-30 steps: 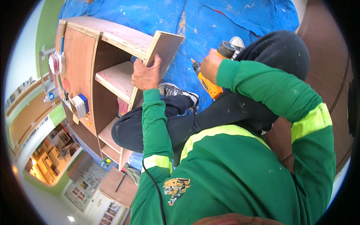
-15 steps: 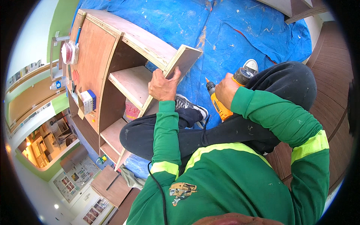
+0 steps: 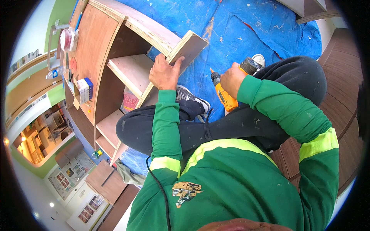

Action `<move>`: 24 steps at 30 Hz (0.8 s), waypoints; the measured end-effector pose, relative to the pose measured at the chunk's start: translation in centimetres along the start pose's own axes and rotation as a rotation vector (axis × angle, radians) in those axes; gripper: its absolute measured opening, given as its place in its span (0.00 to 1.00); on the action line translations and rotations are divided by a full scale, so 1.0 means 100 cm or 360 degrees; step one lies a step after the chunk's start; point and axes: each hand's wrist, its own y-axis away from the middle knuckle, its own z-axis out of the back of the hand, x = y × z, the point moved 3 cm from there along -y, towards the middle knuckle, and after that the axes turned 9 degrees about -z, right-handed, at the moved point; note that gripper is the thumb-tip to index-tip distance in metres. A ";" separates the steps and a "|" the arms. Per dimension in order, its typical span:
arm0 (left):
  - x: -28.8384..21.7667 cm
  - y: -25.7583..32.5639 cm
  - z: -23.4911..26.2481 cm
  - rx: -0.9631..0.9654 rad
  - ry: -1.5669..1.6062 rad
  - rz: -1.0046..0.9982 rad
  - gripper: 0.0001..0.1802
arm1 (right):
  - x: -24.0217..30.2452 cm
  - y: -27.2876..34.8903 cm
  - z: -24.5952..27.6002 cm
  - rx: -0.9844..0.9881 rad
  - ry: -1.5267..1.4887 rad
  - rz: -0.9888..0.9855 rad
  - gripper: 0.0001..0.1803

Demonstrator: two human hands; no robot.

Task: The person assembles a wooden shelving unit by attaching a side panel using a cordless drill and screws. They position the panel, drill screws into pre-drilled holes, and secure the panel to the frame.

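My left hand [image 3: 165,73] is closed round a long plywood strip [image 3: 191,45], thumb on its brown face and fingers over the pale edge. The strip runs along the front of an open plywood cabinet [image 3: 94,46] with shelves [image 3: 131,73]. In my right hand [image 3: 233,80] is a yellow and black cordless drill [image 3: 226,99], held by its grip above my bent leg. The drill's tip points away from me, toward the far left, apart from the wood.
A blue tarp [image 3: 239,34] covers the floor ahead. On the cabinet lie a small white-and-blue box [image 3: 84,89], a wrapped red roll [image 3: 68,39] and a plastic bottle [image 3: 56,72]. Brown wood panelling [image 3: 343,84] stands at the right. A printed bag [image 3: 130,101] shows between the shelves.
The cabinet and strip sit slightly farther left in view, and the strip's far end looks tilted a little differently. Both hands keep their holds; the drill has barely moved.
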 end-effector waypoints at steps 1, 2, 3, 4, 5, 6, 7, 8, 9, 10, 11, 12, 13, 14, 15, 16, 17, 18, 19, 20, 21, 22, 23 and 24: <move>0.000 0.000 0.000 0.0012 0.0030 0.0004 0.33 | 0.000 -0.001 -0.001 -0.0057 -0.0016 0.0006 0.08; 0.001 0.000 0.001 0.0025 0.0060 0.0008 0.32 | 0.000 -0.002 -0.003 -0.0114 -0.0033 0.0012 0.08; -0.003 -0.003 0.009 0.0102 0.0109 0.0013 0.29 | 0.001 -0.002 -0.005 -0.0166 -0.0053 0.0016 0.07; 0.000 -0.002 0.008 0.0131 0.0151 -0.0013 0.29 | 0.000 -0.004 -0.007 -0.0220 -0.0067 0.0014 0.06; 0.006 -0.004 0.006 0.0161 0.0193 -0.0041 0.28 | -0.001 -0.007 -0.008 -0.0273 -0.0081 0.0012 0.06; 0.011 -0.005 0.005 0.0195 0.0238 -0.0071 0.27 | -0.003 -0.008 -0.011 -0.0322 -0.0099 0.0007 0.05; 0.013 -0.003 0.005 0.0203 0.0263 -0.0130 0.25 | -0.002 -0.008 -0.013 -0.0383 -0.0090 0.0020 0.05; 0.017 -0.003 0.005 0.0226 0.0321 -0.0167 0.24 | -0.001 -0.010 -0.014 -0.0407 -0.0108 0.0041 0.06; 0.019 -0.001 0.005 0.0209 0.0327 -0.0209 0.24 | -0.002 -0.013 -0.017 -0.0427 -0.0129 0.0054 0.06; 0.017 -0.002 0.007 0.0184 0.0335 -0.0259 0.24 | -0.004 -0.015 -0.018 -0.0452 -0.0149 0.0057 0.06; 0.015 -0.002 0.008 0.0190 0.0330 -0.0284 0.24 | -0.005 -0.017 -0.019 -0.0424 -0.0142 0.0040 0.06; 0.016 0.000 0.006 0.0151 0.0314 -0.0327 0.24 | -0.005 -0.018 -0.017 -0.0399 -0.0143 0.0024 0.06; 0.019 0.000 0.003 0.0103 0.0296 -0.0363 0.25 | -0.004 -0.019 -0.016 -0.0379 -0.0135 0.0013 0.06; 0.020 0.002 0.001 0.0054 0.0278 -0.0398 0.26 | -0.004 -0.019 -0.015 -0.0389 -0.0140 0.0001 0.06; 0.019 0.004 0.003 0.0004 0.0267 -0.0431 0.27 | -0.003 -0.020 -0.015 -0.0400 -0.0143 -0.0004 0.07; 0.019 0.006 0.002 0.0005 0.0241 -0.0403 0.27 | -0.002 -0.017 -0.007 -0.0417 -0.0139 -0.0010 0.07; 0.018 0.008 0.001 0.0005 0.0214 -0.0373 0.27 | -0.002 -0.017 -0.001 -0.0241 -0.0143 -0.0034 0.09; 0.017 0.007 0.002 0.0000 0.0185 -0.0352 0.27 | -0.001 -0.022 -0.004 -0.0185 -0.0153 -0.0047 0.10; 0.015 0.006 0.003 -0.0019 0.0176 -0.0363 0.28 | -0.002 -0.028 -0.006 -0.0130 -0.0162 -0.0058 0.11; 0.013 0.005 0.003 -0.0039 0.0168 -0.0374 0.28 | -0.001 -0.032 -0.009 -0.0075 -0.0170 -0.0069 0.12; 0.010 0.006 0.004 -0.0052 0.0162 -0.0373 0.29 | 0.002 -0.034 -0.010 -0.0077 -0.0133 -0.0132 0.13; 0.009 0.006 0.004 -0.0033 0.0124 -0.0331 0.29 | 0.005 -0.035 -0.012 -0.0079 -0.0097 -0.0195 0.14; 0.008 0.004 0.005 -0.0015 0.0086 -0.0290 0.29 | 0.006 -0.037 -0.013 -0.0065 -0.0068 -0.0176 0.14; 0.007 0.005 0.005 0.0004 0.0051 -0.0248 0.30 | 0.006 -0.038 -0.015 -0.0051 -0.0035 -0.0157 0.14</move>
